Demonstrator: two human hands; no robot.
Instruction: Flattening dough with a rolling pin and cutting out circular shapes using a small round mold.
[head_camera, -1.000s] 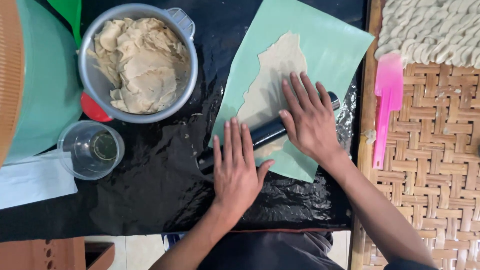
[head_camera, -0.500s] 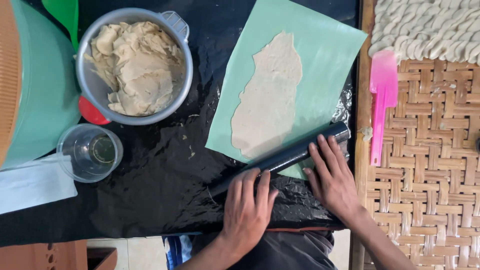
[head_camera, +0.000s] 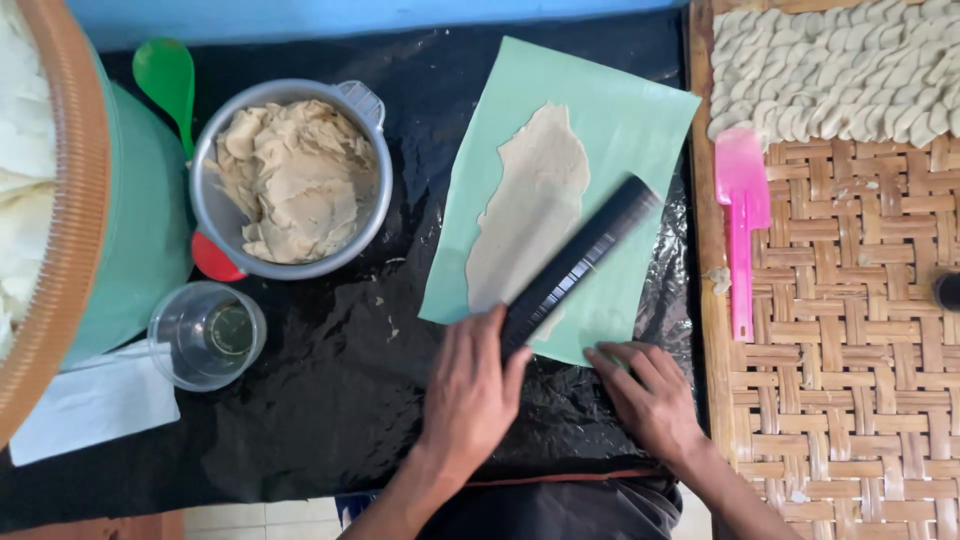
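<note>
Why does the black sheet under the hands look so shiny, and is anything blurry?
Head view: the black plastic sheet is crinkled and throws back pale glare, strongest beside the green mat. Light is soft, shadows faint. The left hand, black rolling pin and dough look sharp; the basket rim at the left edge bends slightly.

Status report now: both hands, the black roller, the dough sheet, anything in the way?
Left hand on black roller; right hand flat on green mat edge. Roller lies diagonally across flattened dough. Nothing blocks it.
</note>
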